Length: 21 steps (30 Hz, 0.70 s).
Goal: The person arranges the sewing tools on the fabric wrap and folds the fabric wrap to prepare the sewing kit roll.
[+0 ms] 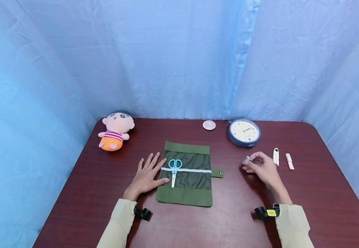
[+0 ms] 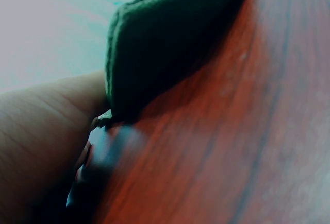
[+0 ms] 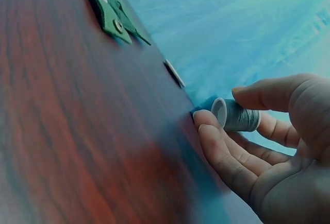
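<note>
A green fabric roll-up pouch lies unrolled on the table, with a white elastic strap across its middle. Blue-handled scissors sit under that strap near the left side, blades toward the near edge. My left hand lies with fingers spread at the pouch's left edge, thumb and fingertips on the fabric. To the right of the pouch, my right hand pinches a spool of grey thread between thumb and fingers, above the table. In the left wrist view the pouch's edge stands up beside my thumb.
Right of my right hand lie a white-handled tool and a small white-and-pink stick-like item. Farther back stand a round clock and a small round disc. A plush doll lies at the back left. Blue curtains surround the table.
</note>
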Available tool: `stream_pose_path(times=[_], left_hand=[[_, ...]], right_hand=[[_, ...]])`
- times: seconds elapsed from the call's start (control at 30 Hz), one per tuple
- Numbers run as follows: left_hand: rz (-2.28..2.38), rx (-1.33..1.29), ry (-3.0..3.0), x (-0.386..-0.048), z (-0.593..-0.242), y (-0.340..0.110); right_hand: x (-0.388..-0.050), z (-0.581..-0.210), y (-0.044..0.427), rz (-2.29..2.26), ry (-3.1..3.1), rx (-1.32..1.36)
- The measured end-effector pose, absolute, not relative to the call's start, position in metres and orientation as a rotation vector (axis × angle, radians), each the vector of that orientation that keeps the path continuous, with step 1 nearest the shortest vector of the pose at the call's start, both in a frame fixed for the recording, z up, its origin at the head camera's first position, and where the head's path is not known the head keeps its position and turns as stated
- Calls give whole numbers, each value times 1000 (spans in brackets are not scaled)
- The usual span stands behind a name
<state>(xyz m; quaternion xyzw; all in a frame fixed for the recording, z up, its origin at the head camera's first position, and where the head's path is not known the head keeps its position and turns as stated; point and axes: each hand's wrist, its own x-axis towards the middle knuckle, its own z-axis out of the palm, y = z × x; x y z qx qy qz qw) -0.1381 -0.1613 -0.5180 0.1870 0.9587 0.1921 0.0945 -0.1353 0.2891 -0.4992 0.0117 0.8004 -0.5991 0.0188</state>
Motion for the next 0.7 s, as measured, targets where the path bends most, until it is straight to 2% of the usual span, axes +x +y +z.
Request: stream_pose_path(times=[0.7], left_hand=[[584, 553, 2835, -138, -517, -162]], right_hand=[[-151, -489, 252, -1750, 2528, -100]])
